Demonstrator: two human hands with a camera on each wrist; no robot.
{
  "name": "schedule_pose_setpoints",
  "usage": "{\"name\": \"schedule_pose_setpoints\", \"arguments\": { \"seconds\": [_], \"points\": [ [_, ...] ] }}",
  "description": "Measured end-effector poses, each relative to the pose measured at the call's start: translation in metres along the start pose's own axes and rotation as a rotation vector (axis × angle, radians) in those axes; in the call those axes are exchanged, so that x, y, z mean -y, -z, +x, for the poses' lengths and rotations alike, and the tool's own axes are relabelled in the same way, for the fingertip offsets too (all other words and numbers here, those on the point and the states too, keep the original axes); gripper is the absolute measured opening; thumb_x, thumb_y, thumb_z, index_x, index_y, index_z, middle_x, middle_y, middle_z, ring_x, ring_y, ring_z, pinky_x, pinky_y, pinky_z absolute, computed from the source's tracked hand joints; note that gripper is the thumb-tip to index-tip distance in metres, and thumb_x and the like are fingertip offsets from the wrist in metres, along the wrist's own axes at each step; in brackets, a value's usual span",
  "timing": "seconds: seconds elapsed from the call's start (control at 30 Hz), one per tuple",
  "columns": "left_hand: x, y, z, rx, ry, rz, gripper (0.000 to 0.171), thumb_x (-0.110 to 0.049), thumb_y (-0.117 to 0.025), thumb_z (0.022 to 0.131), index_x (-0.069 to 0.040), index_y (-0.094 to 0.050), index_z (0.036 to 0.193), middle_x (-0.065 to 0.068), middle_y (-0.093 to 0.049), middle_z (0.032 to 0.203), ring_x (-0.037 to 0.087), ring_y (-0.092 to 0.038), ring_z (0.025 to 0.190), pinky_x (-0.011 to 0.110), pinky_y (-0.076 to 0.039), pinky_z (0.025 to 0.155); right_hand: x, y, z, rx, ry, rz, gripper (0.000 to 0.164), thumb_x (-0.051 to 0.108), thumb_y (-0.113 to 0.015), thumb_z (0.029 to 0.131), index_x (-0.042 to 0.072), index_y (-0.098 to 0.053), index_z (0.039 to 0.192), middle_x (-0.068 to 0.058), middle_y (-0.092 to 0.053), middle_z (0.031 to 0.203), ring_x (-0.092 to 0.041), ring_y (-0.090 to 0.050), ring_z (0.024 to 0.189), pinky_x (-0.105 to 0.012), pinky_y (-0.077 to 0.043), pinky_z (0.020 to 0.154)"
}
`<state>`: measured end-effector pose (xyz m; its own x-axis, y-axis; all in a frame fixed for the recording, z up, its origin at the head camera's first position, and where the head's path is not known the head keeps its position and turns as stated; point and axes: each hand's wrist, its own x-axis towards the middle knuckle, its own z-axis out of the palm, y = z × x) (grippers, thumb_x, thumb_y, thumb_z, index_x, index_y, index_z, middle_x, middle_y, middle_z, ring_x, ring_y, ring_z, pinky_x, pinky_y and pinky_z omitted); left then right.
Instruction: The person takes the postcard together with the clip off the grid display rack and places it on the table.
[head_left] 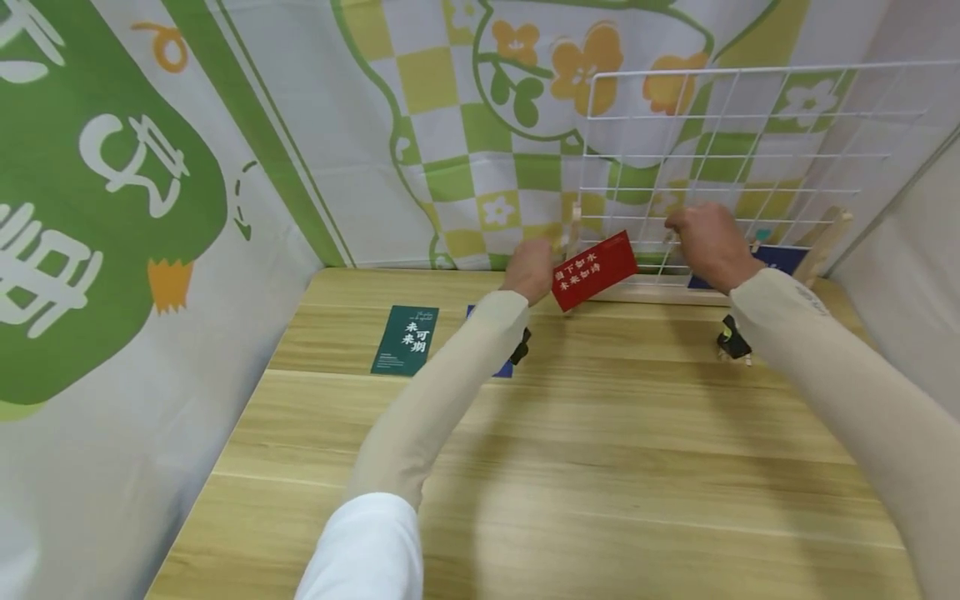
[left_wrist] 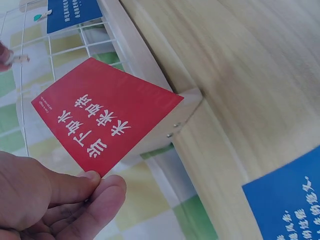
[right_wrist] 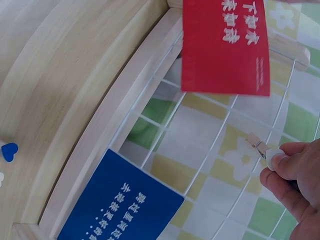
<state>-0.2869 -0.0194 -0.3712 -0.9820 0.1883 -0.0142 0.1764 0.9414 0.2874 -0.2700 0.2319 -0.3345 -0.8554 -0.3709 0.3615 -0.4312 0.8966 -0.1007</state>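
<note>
By one corner, my left hand [head_left: 528, 268] pinches a red card [head_left: 596, 271] with white lettering between thumb and fingers. The card is tilted in front of the left part of a white wire grid rack [head_left: 675, 73]. Farther right, my right hand [head_left: 708, 242] is close to the wires. It pinches a small wooden clothespin [right_wrist: 259, 146] with a white decoration, as the right wrist view shows. A dark blue card [right_wrist: 122, 200] hangs low on the right part of the grid, held by a clothespin with a teal decoration [left_wrist: 37, 17].
The rack's wooden base [head_left: 645, 292] stands at the table's back edge, before a patterned cloth. A green card [head_left: 405, 340] lies on the table at left. Beside it lies a blue card [left_wrist: 290, 200], partly hidden by my left arm. A blue heart decoration [right_wrist: 9, 151] shows near the rack.
</note>
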Motion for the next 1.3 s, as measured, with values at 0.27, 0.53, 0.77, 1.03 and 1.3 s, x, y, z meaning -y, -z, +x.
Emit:
{"name": "schedule_pose_setpoints", "arguments": {
  "seconds": [0.27,0.53,0.77,1.03,1.3],
  "points": [
    [0.026,0.003,-0.009,-0.045,0.000,0.080,0.015,0.003,-0.056,0.092,-0.003,-0.070,0.094,0.011,-0.072,0.101,0.024,-0.068,0.099,0.032,-0.056,0.089,-0.012,0.000,-0.012,0.046,-0.051,0.021,0.030,-0.011,-0.043,0.096,-0.008,-0.070,0.109,-0.030,-0.069,0.105,-0.047,-0.067,0.092,-0.056,-0.055,0.081],
    [0.051,0.005,-0.019,-0.047,0.028,0.028,0.023,-0.001,-0.054,0.095,-0.003,-0.070,0.079,0.011,-0.072,0.085,0.025,-0.069,0.088,0.032,-0.057,0.075,-0.033,0.000,-0.032,0.117,-0.107,0.040,0.033,-0.009,-0.041,0.097,-0.004,-0.067,0.116,-0.032,-0.066,0.110,-0.049,-0.064,0.097,-0.057,-0.054,0.079],
    [0.072,0.008,-0.030,-0.047,0.059,-0.023,0.025,-0.002,-0.055,0.092,-0.003,-0.071,0.074,0.010,-0.072,0.080,0.022,-0.064,0.078,0.032,-0.055,0.070,-0.048,-0.003,-0.047,0.059,-0.085,0.013,0.026,-0.004,-0.047,0.097,-0.008,-0.070,0.108,-0.032,-0.068,0.102,-0.046,-0.067,0.081,-0.054,-0.055,0.066],
    [0.090,0.010,-0.044,-0.034,0.071,-0.081,0.024,0.001,-0.054,0.090,-0.003,-0.075,0.081,0.008,-0.074,0.083,0.017,-0.059,0.073,0.029,-0.053,0.068,-0.067,-0.005,-0.059,0.104,-0.102,0.005,0.021,-0.005,-0.053,0.093,-0.009,-0.070,0.105,-0.033,-0.068,0.097,-0.040,-0.064,0.070,-0.047,-0.049,0.054],
    [0.111,0.012,-0.059,-0.019,0.129,-0.201,0.020,-0.005,-0.059,0.094,0.001,-0.076,0.086,0.012,-0.074,0.084,0.020,-0.065,0.073,0.033,-0.058,0.073,-0.083,-0.006,-0.076,0.184,-0.074,-0.024,0.019,-0.001,-0.058,0.093,-0.007,-0.071,0.105,-0.031,-0.069,0.091,-0.024,-0.051,0.050,-0.036,-0.041,0.048]
  ]
}}
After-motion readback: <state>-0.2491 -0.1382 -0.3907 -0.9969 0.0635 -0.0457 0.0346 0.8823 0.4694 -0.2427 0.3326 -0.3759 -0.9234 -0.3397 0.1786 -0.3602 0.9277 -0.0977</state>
